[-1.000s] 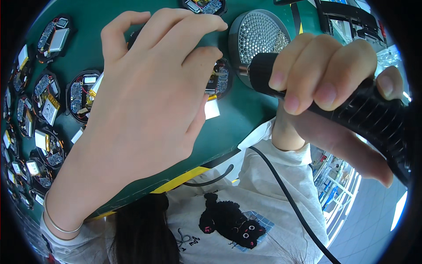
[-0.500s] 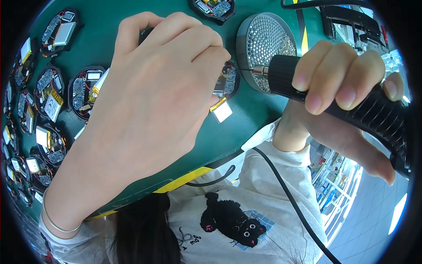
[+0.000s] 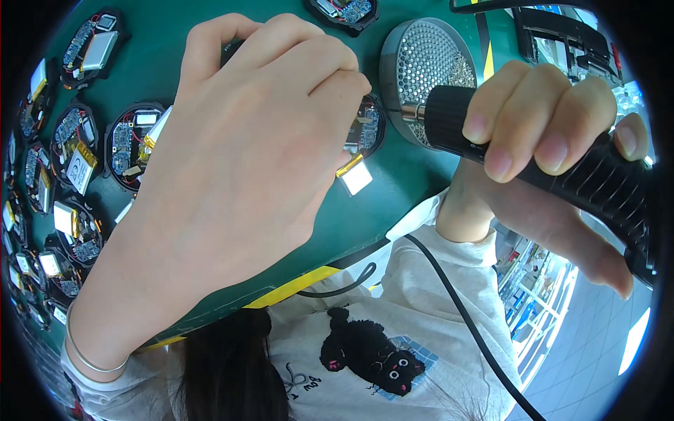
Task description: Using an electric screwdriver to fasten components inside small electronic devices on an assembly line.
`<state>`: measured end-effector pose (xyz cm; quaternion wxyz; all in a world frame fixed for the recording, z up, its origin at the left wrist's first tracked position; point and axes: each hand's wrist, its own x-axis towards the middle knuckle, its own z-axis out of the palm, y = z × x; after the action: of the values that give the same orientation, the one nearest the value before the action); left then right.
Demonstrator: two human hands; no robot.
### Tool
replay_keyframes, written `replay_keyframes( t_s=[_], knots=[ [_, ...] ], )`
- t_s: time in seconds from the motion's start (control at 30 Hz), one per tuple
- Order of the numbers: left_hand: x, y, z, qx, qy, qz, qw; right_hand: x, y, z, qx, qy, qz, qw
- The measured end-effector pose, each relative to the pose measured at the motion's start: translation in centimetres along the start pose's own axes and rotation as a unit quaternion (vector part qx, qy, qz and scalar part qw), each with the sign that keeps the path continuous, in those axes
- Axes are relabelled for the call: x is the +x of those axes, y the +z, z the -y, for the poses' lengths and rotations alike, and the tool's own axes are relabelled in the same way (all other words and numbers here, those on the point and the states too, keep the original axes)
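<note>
Left hand spread over the green table, fingertips pressing down on a round circuit board near the edge; more of that board uncovered than half a second ago. Right hand wrapped tight around the black soldering iron, tip close to the board and nearer than before, beside the round metal mesh stand. Rows of similar boards at left.

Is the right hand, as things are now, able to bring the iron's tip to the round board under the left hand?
Probably yes. The right hand holds the soldering iron beside the round board; the left hand covers most of the board, but its right edge shows.
</note>
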<state>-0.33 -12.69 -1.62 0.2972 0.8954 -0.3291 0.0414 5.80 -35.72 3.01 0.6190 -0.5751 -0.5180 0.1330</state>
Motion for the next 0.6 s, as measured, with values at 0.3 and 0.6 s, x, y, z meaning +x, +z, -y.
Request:
replay_keyframes(
  t_s=[0.3, 0.6],
  knots=[
    [-0.3, 0.3, 0.1, 0.005, -0.003, 0.002, 1.0, 0.5, 1.0, -1.2, 0.011, -0.01, 0.024, 1.0],
    [-0.3, 0.6, 0.7, -0.015, 0.011, 0.007, 1.0, 1.5, 0.0, -1.6, 0.029, -0.01, 0.064, 0.997]
  ],
)
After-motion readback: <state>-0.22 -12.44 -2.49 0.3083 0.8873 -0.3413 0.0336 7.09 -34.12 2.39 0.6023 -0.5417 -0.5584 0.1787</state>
